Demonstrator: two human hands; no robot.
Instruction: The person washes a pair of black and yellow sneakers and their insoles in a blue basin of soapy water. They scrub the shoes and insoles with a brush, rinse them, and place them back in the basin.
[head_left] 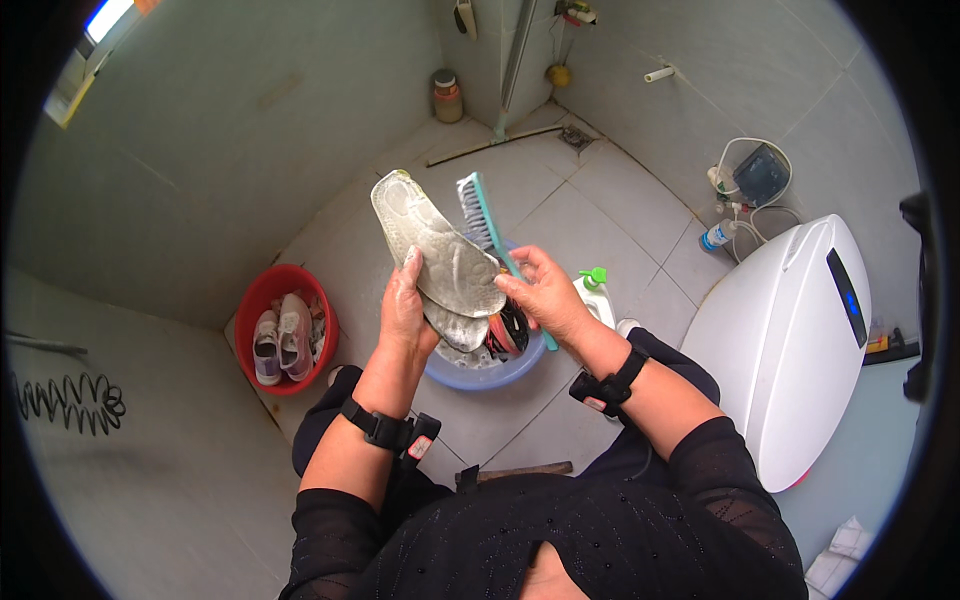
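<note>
My left hand [403, 312] is closed on the edge of a grey, wet-looking insole [432, 240] held up at a slant. Beneath it a second insole [458, 328] sticks out, partly covered by the first. A teal scrubbing brush [490, 225] with foam on its bristles is in my right hand [552, 298], bristles facing left. The thumb of that hand meets the lower right end of the upper insole. Below both hands stands a blue basin [482, 379] holding suds and something black and pink [510, 332], mostly hidden, perhaps a shoe.
A red tub [244, 335] with light-coloured shoes [293, 335] stands at the left by the wall. Right of the basin is a white bottle with a green pump top [594, 280]. A white toilet [765, 350] fills the right side. At the back are a jar [447, 98] and a floor squeegee [490, 146].
</note>
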